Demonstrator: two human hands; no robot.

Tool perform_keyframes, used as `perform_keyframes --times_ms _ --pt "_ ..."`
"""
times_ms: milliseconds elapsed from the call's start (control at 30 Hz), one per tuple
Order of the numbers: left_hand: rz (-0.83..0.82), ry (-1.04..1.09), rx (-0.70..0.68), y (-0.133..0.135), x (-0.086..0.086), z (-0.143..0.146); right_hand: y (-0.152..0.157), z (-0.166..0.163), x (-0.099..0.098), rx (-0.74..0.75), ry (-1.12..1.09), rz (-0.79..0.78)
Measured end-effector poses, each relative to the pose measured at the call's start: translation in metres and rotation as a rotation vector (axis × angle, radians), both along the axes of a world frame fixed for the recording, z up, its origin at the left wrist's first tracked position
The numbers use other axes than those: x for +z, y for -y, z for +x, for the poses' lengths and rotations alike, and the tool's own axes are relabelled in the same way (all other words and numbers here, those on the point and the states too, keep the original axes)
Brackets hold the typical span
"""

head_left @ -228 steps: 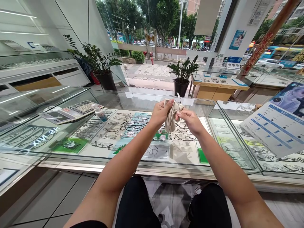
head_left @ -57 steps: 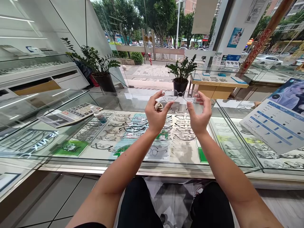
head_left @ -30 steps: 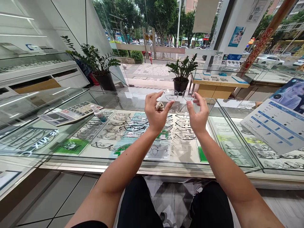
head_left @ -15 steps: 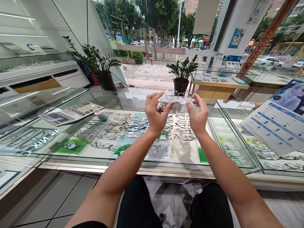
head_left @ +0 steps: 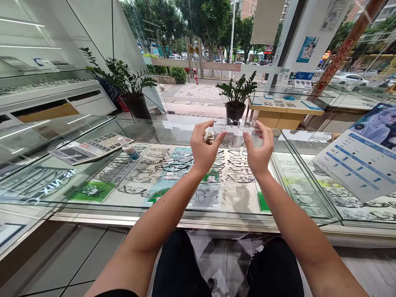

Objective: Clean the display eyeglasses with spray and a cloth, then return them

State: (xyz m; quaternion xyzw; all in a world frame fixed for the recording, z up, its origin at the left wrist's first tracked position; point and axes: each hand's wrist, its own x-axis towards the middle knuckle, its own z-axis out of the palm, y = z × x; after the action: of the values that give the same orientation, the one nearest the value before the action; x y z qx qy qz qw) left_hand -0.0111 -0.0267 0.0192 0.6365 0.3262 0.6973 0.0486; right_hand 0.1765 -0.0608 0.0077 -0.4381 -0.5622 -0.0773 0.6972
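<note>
I'm gripping the glasses (head_left: pixel 235 123) above the bench (head_left: pixel 235 219), towards its far edge, left hand (head_left: pixel 202 148) and right hand (head_left: pixel 260 150) pinching opposite ends, probably to avoid smudging the lenses (head_left: pixel 247 125); my left is also clutching a cloth (head_left: pixel 208 137).

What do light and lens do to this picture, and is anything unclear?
Head view: bright streaks glare off the glass counter at left; head view: soft shadows lie below the hands on the pale display; head view: clear lenses make the held eyeglasses faint; head view: the red-patterned pole leans, perhaps through lens distortion.
</note>
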Motion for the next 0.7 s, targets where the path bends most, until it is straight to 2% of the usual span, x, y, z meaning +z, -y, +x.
perform_keyframes --times_ms 700 --pt "-0.059 -0.018 -0.009 0.0008 0.0002 -0.0002 0.0005 0.0014 0.0021 -0.074 0.062 -0.009"
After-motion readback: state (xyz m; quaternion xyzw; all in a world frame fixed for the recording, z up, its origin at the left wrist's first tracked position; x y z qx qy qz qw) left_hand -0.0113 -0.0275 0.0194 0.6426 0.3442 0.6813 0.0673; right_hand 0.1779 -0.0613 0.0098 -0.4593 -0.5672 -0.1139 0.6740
